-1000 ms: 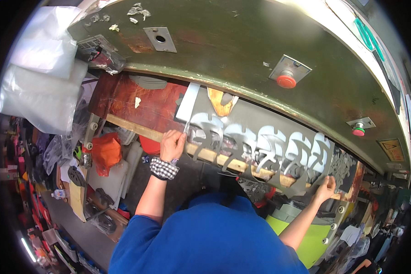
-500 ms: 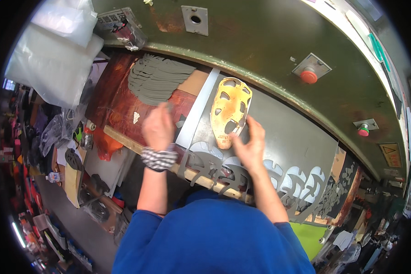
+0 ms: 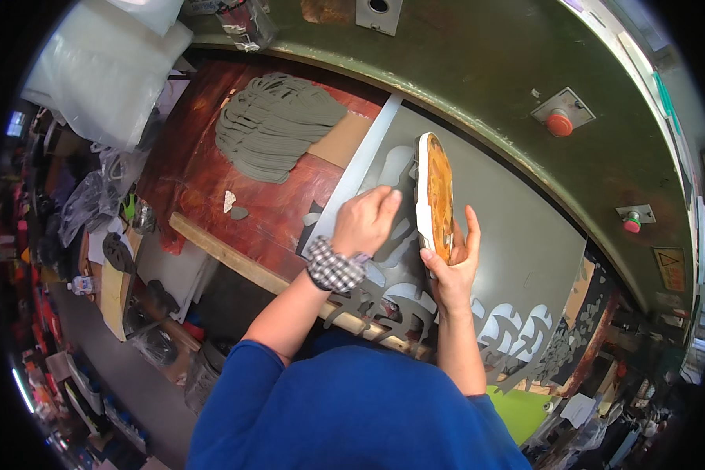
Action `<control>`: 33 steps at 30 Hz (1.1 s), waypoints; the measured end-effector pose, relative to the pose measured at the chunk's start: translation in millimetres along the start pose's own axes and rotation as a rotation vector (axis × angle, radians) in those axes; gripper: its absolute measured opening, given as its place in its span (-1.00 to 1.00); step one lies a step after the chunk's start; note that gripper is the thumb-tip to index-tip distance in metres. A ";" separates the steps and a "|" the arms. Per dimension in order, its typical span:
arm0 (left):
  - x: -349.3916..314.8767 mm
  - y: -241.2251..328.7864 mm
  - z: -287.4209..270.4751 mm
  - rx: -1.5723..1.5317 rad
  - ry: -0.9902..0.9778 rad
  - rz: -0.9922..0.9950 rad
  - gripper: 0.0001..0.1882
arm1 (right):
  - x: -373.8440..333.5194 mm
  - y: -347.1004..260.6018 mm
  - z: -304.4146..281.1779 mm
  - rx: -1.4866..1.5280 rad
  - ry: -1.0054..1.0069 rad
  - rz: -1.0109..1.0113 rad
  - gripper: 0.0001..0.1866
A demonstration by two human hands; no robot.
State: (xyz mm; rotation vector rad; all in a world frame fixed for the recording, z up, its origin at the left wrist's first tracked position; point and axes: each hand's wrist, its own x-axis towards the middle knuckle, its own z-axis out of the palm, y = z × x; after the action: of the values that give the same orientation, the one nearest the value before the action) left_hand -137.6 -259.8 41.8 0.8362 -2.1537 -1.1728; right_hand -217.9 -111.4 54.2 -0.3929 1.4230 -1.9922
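My right hand (image 3: pixel 453 270) grips the lower end of a yellow, sole-shaped cutting die (image 3: pixel 442 192) with a pale metal rim. The die stands tilted on its side, its holed face turned right. Beneath it lies a dark grey sheet (image 3: pixel 509 204), with light sole-shaped gaps and a grey cut shape beside the die. My left hand (image 3: pixel 364 223), with a checked band at the wrist, is closed over the sheet just left of the die. Whatever its fingers may hold is hidden. Further left, a fanned pile of grey sole pieces (image 3: pixel 278 125) rests on a red-brown board (image 3: pixel 196 168).
A green machine beam (image 3: pixel 462 55) with red buttons (image 3: pixel 558 123) spans the far side. A wooden strip (image 3: pixel 235 254) edges the board. Cut-out grey strips (image 3: pixel 384 317) hang over the near edge. A small grey oval scrap (image 3: pixel 239 213) lies on the board.
My right hand has tipped the die up from lying flat. My left hand has moved right, from the red-brown board to beside the die. A grey oval scrap now shows on the board.
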 end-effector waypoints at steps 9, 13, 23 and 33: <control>9.4 -44.4 8.4 0.565 0.037 0.094 -0.71 | -1.5 -31.9 -44.4 0.442 0.100 -0.039 -0.13; 8.3 -52.8 2.2 0.474 0.024 0.149 -0.72 | -24.2 -51.7 -69.6 0.023 0.270 -0.284 -0.22; -3.0 -35.4 -36.2 0.118 -0.299 -0.144 -0.40 | -28.4 -8.8 -47.8 -0.433 0.202 -0.167 -0.11; -40.9 -66.3 -34.2 0.218 0.098 -0.113 -0.80 | 51.7 0.0 -63.8 -1.066 0.027 -0.333 0.12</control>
State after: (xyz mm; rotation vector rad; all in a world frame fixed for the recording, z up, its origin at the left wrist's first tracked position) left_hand -69.3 -276.3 -6.1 1.0993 -2.2038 -0.9390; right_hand -293.4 -98.9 24.4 -1.1044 2.4778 -1.2709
